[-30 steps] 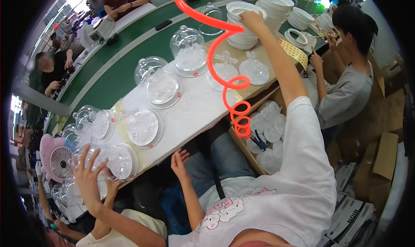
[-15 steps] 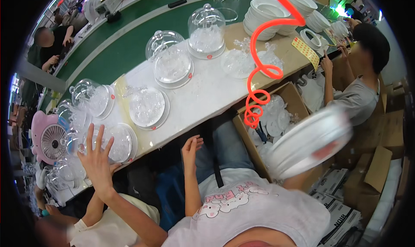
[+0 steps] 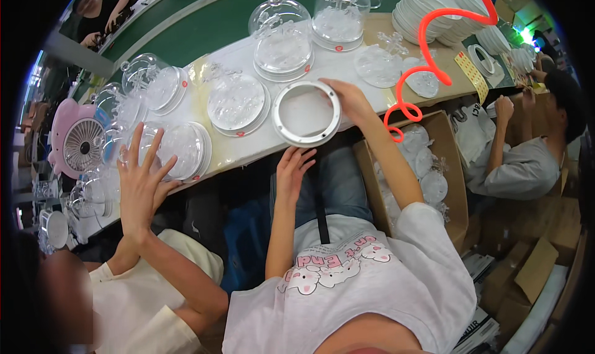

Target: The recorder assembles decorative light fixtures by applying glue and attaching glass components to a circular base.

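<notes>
since half a second ago the white ring (image 3: 307, 113) has come from a blur at the right down onto the white tabletop (image 3: 248, 149), near its front edge. right hand (image 3: 352, 100) grips the ring's right rim, fingers curled over it. left hand (image 3: 294, 171) hangs just below the table edge, fingers loosely spread, holding nothing, close under the ring but apart from it.

just left of the ring sits a clear round dish (image 3: 237, 103), nearly touching. behind it two clear domes (image 3: 282, 38) stand upright by the green belt (image 3: 204, 25). right of the hand lie clear flat lids (image 3: 379, 66), and a red coiled cord (image 3: 421, 62) dangles across them. white plate stacks (image 3: 427, 13) sit further back.

a neighbour's hand (image 3: 144, 180) presses spread on another clear dish (image 3: 183, 150) to the left. cardboard box (image 3: 455, 186) of clear parts stands at my right knee. free tabletop is only the strip around the ring.
</notes>
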Motion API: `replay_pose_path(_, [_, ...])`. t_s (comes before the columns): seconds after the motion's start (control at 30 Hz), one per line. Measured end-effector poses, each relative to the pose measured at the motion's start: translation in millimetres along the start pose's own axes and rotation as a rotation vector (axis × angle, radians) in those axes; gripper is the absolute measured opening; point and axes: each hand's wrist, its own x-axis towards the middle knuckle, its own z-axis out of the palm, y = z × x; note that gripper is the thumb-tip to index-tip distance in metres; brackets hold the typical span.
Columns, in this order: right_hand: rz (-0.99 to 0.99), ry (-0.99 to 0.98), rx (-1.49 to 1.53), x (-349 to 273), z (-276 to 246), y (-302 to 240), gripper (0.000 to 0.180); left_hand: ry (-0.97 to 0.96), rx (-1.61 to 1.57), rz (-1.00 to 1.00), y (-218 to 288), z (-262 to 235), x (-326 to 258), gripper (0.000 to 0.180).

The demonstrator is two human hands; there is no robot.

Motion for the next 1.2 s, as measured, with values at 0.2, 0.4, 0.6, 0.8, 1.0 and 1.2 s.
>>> replay_pose_path(0.2, [-0.577,0.383,-0.814,-16.8,12.6,-11.2,0.038,-0.015,-0.038,0.013,-14.1,12.9,15.1,0.026])
replay_pose_path(0.4, [-0.440,0.326,-0.764,-43.3,-3.2,13.6,0.050,0.008,0.085,-0.105,-43.2,41.5,18.5,0.027])
replay_pose_path(0.6, [-0.702,0.051,-1.012,-7.4,-1.2,-30.0,0.058,0.032,0.017,-0.036,-29.1,32.4,12.3,0.027])
replay_pose_path(0.8, [-0.246,-0.302,-1.008,-108.9,20.3,-42.1,0.043,0.082,-0.196,-0.005,-41.0,30.0,28.9,0.018])
replay_pose_path(1.0, [-0.484,0.430,-0.642,-187.9,-66.5,-155.7,0.022,0.105,-0.255,0.042,-50.1,35.1,19.8,0.011])
replay_pose_path(1.2, [-0.400,0.393,-1.627,-3.9,-98.0,-161.3,0.043,0.028,-0.274,-0.018,-40.9,42.9,16.4,0.017])
